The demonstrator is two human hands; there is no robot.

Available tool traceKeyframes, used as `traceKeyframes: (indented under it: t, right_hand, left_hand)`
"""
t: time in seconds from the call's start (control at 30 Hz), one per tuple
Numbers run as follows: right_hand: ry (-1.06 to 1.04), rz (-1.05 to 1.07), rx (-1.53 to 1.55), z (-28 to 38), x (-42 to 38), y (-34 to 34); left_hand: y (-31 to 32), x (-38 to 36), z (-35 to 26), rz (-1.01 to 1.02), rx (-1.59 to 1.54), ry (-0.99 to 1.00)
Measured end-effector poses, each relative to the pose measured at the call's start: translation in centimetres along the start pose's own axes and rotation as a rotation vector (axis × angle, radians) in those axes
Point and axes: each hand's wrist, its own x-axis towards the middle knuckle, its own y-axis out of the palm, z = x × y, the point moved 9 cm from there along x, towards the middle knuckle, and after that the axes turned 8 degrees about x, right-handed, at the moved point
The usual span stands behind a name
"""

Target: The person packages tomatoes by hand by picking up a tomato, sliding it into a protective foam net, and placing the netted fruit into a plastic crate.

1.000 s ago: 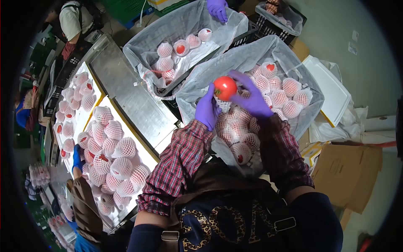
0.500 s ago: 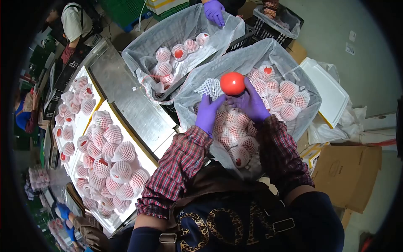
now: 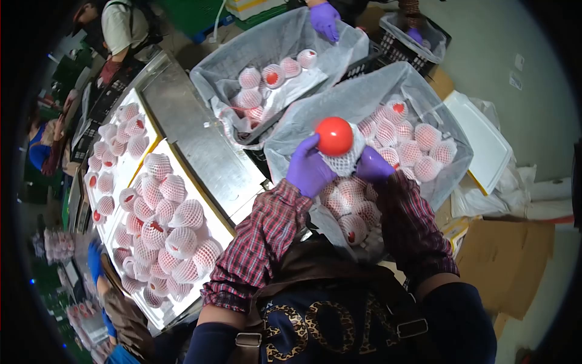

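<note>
A smooth, round red fruit sits above the lined crate in front of me, its lower part in a white foam net. My left hand is closed around the fruit's left side, thumb resting against it. On the other side, my right hand has its fingers curled at the net's edge; its fingertips are partly hidden. Below both hands lie several net-wrapped fruits inside the crate, whose grey plastic liner folds over the rim.
To the left, white trays hold many netted fruits beside a metal table. Behind is a second lined crate with a co-worker's gloved hand at its rim. A cardboard box and foam lid stand right.
The bare fruit has passed from my right hand to my left. The net, earlier at my left hand, now covers the fruit's underside. The view has shifted slightly.
</note>
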Motion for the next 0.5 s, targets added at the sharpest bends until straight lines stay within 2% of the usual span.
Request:
traceKeyframes:
  t: [0.03, 0.07, 0.1, 0.13, 0.17, 0.2, 0.23, 0.3, 0.33, 0.4, 0.43, 0.5]
  right_hand:
    - [0.399, -0.18, -0.354, -4.5, 0.5, 0.2]
    - [0.777, -0.348, -0.7, -6.7, 0.2, 0.8]
    - [0.425, -0.274, -0.477, -2.8, 0.9, -0.5]
    - [0.073, -0.099, -0.072, 1.9, 0.6, -1.3]
    - [-0.15, 0.153, 0.269, 6.4, -0.8, -2.3]
    - [0.165, -0.137, 1.066, 0.7, -0.1, -2.7]
    - [-0.05, -0.239, 0.693, 3.8, -1.3, -5.0]
    - [-0.53, 0.033, 0.381, 6.4, -3.1, -2.9]
    - [-0.432, 0.006, 0.487, 6.5, -2.5, -3.0]
    - [-0.214, -0.061, 0.693, 6.5, -1.8, -3.3]
    - [-0.135, -0.026, 0.695, 5.0, -1.2, -2.5]
    - [0.019, 0.042, 0.684, 0.9, 0.7, -1.5]
  left_hand:
    - [0.2, -0.1, 0.0, 0.013, -0.024, -0.008]
    - [0.6, 0.1, 0.8, 0.025, -0.291, -0.066]
    - [2.1, -0.5, 0.7, 0.052, -0.246, -0.067]
    - [0.5, -0.4, 0.1, -0.001, 0.148, 0.0]
    - [-0.5, -0.2, 0.0, -0.074, 0.326, 0.011]
    - [-1.7, 0.1, -1.1, -0.161, 0.682, 0.177]
    - [-2.3, 0.0, -2.1, -0.262, 1.031, 0.324]
    - [-2.2, -0.5, -3.7, -0.395, 1.279, 0.51]
    - [-1.7, -1.8, -5.7, -0.472, 1.311, 0.665]
    - [0.2, -4.6, -10.6, -0.483, 0.931, 0.752]
    - [0.8, -6.3, -13.6, -0.476, 0.742, 0.778]
    - [0.6, -10.9, -22.4, -0.67, 1.748, 1.066]
